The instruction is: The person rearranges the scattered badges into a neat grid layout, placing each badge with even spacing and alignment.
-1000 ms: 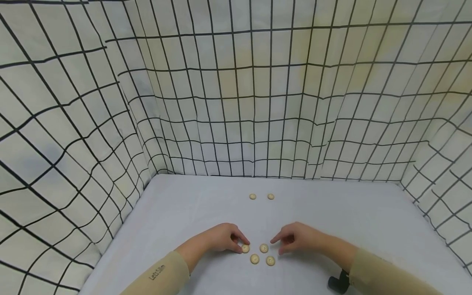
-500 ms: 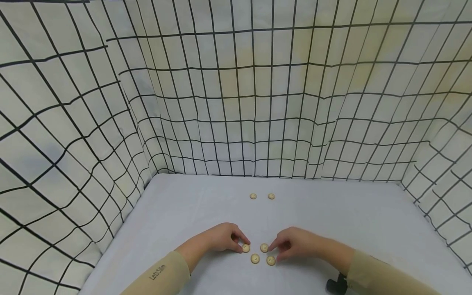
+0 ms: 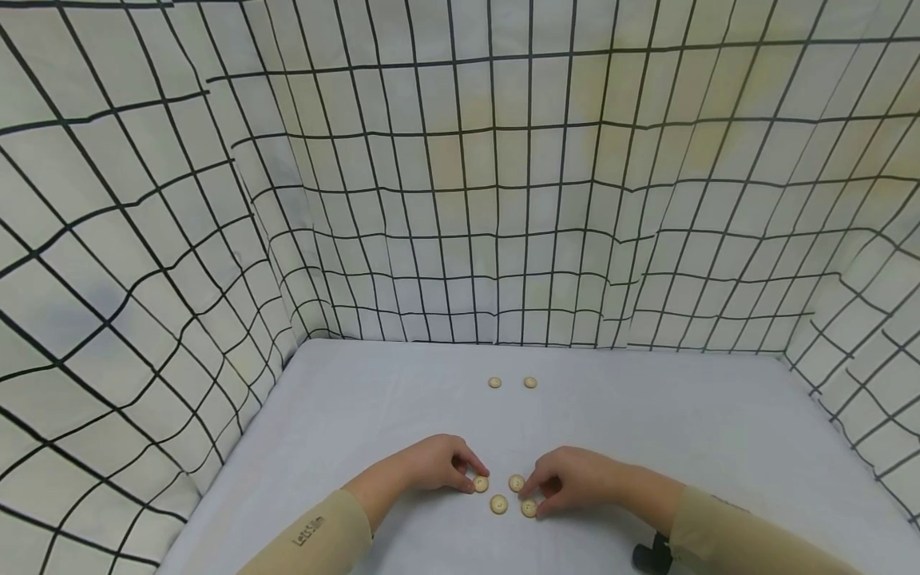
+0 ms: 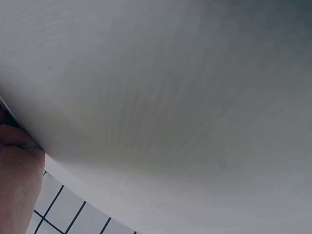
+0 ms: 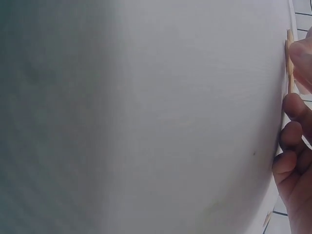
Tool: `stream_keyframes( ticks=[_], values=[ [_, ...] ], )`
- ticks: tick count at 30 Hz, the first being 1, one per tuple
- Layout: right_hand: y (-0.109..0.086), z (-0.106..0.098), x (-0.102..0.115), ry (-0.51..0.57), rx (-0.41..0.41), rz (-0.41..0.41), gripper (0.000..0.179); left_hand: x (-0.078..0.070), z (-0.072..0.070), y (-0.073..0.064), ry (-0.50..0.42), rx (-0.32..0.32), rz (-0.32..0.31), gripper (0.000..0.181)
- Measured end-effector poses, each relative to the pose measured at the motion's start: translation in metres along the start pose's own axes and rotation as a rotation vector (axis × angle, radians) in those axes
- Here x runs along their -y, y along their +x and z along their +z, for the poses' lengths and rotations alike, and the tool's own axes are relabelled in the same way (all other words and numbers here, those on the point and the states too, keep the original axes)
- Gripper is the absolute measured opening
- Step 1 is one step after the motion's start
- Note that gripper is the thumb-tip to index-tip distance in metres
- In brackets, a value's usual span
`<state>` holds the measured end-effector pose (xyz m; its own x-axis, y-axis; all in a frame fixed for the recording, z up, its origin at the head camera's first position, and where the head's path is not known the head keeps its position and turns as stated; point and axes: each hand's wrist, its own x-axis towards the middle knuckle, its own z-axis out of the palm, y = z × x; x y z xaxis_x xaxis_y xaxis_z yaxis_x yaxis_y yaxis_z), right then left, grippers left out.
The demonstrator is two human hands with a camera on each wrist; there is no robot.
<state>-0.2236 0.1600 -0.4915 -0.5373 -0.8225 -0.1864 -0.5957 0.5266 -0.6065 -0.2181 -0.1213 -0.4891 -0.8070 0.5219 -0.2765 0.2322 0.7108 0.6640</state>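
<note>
- Leftmost, the left hand (image 3: 444,465) pinches a round, cream, wooden-looking button (image 3: 481,484) on the white table (image 3: 381,391); uneven pressure could tip it.
- Next, a matching loose button (image 3: 499,504) lies between the hands.
- Then a third button (image 3: 515,482), close to the right hand (image 3: 575,479), could be knocked by a sideways move.
- Rightmost, that hand, thumb and index finger narrowed, seems to pinch a fourth button (image 3: 529,509).

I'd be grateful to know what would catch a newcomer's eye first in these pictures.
Probably the black-gridded pale wall behind the white table, filling the upper head view. Next, the left hand and right hand, low in the middle, their fingers at four round buttons. Two more buttons lie farther back, side by side.
</note>
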Motion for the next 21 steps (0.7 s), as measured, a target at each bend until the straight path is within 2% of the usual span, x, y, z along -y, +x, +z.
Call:
stream_keyframes(
  ticks=[6,12,21],
  values=[
    [0.0004,-0.0002,0.0033,-0.019,0.009,0.026,0.026,-0.001,-0.0001,0.0002,0.005,0.002,-0.004,0.019],
    [0.0014,0.001,0.0027,-0.035,0.015,0.019,0.024,-0.0026,0.0002,-0.0012,-0.008,-0.002,-0.005,0.019],
    [0.0036,0.0023,-0.0042,-0.075,0.031,-0.036,0.026,-0.0025,-0.0001,-0.0016,-0.02,0.0,-0.001,0.019]
  ],
)
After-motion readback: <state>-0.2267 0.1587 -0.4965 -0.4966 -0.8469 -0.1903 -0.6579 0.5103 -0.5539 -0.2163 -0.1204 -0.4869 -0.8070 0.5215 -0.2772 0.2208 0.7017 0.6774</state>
